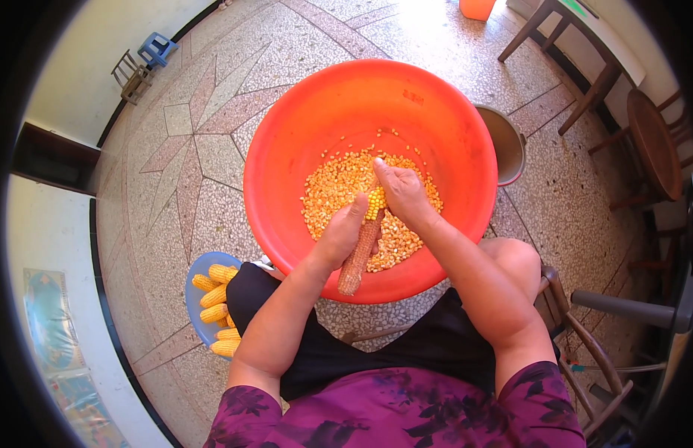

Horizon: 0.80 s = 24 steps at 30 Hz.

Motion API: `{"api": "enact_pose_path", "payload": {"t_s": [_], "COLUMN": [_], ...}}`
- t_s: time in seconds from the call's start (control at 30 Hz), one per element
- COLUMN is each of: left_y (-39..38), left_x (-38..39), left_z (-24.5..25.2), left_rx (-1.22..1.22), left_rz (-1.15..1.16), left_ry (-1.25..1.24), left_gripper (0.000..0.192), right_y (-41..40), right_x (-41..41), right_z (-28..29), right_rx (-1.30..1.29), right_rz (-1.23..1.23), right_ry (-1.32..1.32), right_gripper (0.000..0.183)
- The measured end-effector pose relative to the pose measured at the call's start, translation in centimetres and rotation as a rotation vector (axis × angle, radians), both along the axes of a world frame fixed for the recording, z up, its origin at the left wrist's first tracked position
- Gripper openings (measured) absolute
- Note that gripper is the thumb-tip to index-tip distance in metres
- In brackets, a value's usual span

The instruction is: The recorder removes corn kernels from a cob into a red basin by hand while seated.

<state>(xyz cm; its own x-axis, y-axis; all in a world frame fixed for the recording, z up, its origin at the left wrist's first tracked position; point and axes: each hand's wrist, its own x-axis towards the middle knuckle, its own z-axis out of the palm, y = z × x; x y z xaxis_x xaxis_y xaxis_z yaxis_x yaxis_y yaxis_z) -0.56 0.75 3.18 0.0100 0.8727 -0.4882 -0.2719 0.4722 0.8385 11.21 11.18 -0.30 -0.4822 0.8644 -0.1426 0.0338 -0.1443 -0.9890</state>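
My left hand [342,231] wraps around a partly shelled ear of corn [358,260], thumb pointing up along it. Bare reddish-brown cob shows at its lower end, and a patch of yellow kernels [375,204] remains between my hands. My right hand [403,193] grips the upper part, its thumb extended near the tip. Whether a second cob is pressed under that hand, I cannot tell. Both hands are over a large orange-red plastic basin [368,106], whose bottom holds a heap of loose corn kernels [335,182].
Left of my knee, a blue basin [194,299] holds several unshelled corn ears [215,312]. A bucket [502,143] stands behind the big basin's right side. A wooden chair [570,325] is at my right. Farther off are a table [590,33], a blue stool [157,49] and a small chair [133,78].
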Motion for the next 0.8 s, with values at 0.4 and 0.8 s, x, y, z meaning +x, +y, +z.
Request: {"api": "enact_pose_path", "payload": {"t_s": [0.4,0.8], "left_y": [-0.4,-0.4], "left_x": [0.1,-0.1], "left_z": [-1.1,-0.9], "left_rx": [0.177,0.150], "left_rz": [-0.041,-0.006], "left_ry": [0.130,0.147], "left_gripper": [0.064,0.057], "right_y": [-0.5,-0.3], "right_x": [0.0,-0.1], "right_z": [1.2,0.0], "right_rx": [0.101,0.101], "right_rz": [-0.081,-0.058], "right_ry": [-0.089,-0.036], "right_gripper": [0.045,0.043]}}
